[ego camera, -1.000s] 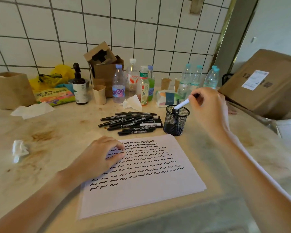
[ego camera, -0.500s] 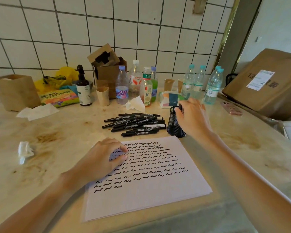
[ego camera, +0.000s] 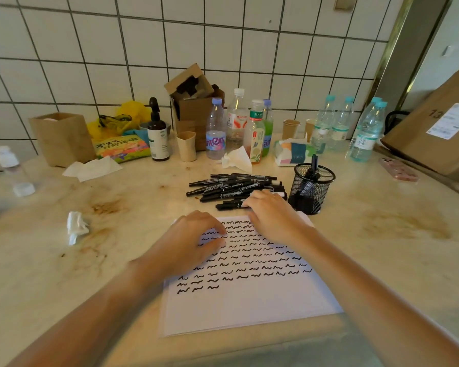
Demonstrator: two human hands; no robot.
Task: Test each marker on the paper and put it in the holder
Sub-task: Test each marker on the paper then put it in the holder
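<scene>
A white paper (ego camera: 249,308) covered with rows of black squiggles lies at the counter's front. My left hand (ego camera: 191,239) rests on its upper left part, fingertips pressing it down. Behind the paper lies a pile of several black markers (ego camera: 231,184). My right hand (ego camera: 273,215) reaches over the paper's top edge, and its fingertips touch the nearest marker (ego camera: 228,206) at the pile's front. Right of the pile stands a black mesh holder (ego camera: 313,192) with a marker (ego camera: 314,165) sticking up out of it.
Bottles (ego camera: 216,131), paper cups (ego camera: 186,145), a tissue pack (ego camera: 293,152) and a cardboard box (ego camera: 194,102) line the tiled wall. A crumpled tissue (ego camera: 76,227) lies left of the paper. A phone (ego camera: 398,169) and a large carton (ego camera: 440,128) sit at the right.
My right hand dropped a marker into the holder, then moved left and down to the front of the marker pile. My left hand stayed on the paper.
</scene>
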